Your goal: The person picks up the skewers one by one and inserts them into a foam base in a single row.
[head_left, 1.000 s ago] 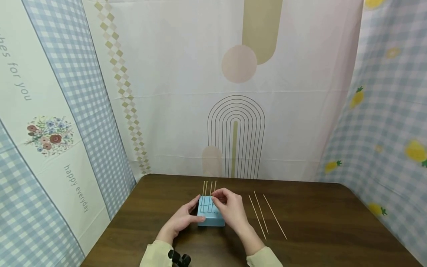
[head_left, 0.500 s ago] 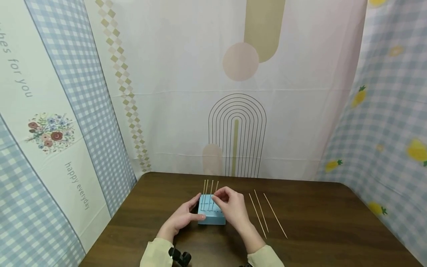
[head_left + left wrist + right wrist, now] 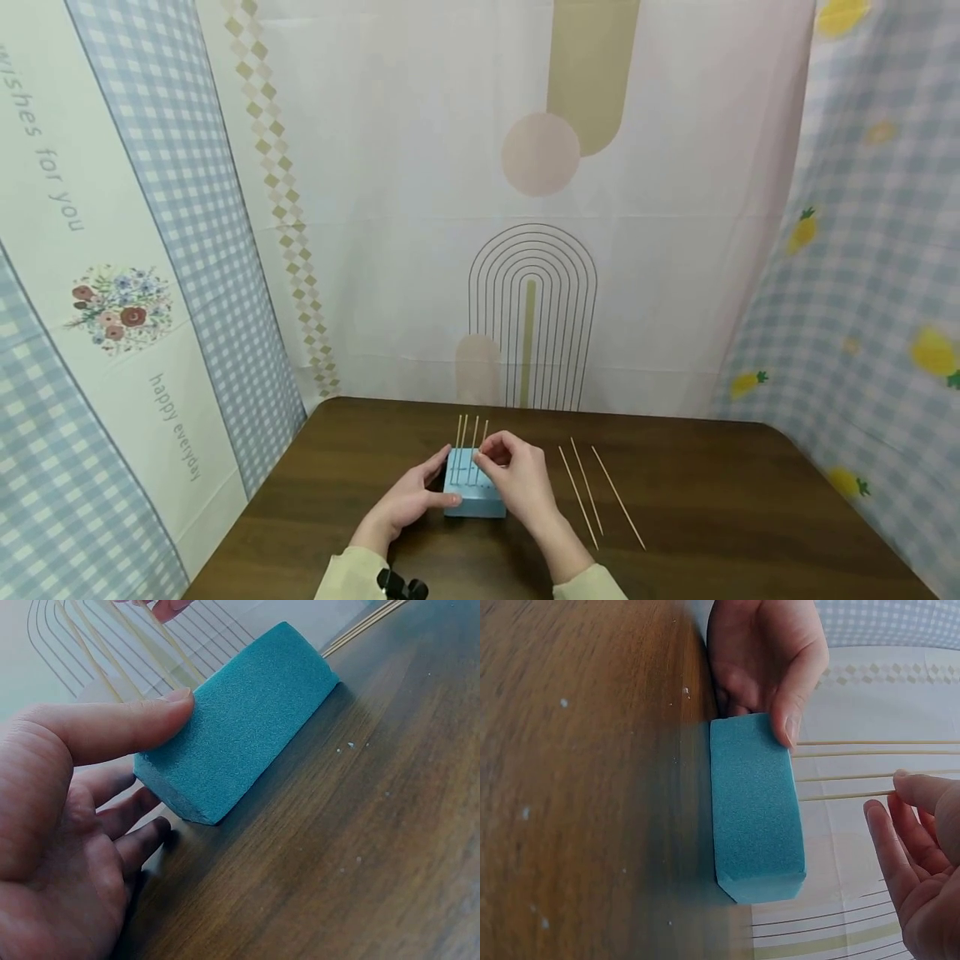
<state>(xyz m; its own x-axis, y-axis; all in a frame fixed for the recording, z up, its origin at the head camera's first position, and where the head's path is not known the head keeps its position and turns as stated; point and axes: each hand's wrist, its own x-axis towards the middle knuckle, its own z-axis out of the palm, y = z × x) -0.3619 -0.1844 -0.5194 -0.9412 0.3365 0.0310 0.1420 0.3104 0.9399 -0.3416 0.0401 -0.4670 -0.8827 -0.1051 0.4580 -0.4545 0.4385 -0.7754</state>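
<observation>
Since the stick point(image 3: 847, 796) pinched in the right grip point(image 3: 521, 479) now tops out slightly lower against the three standing sticks point(image 3: 870, 754), it's probably seating into the blue block point(image 3: 476, 507), just below-left and held by the left grip point(image 3: 409, 498).

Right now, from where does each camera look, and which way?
Head: on the head, facing forward and down at the block; left hand, right hand, sleeves show.
Left wrist: on that wrist, facing block; left hand, right fingers show.
Right wrist: on that wrist, facing block; both hands show.
Both wrist views share block and sticks.
</observation>
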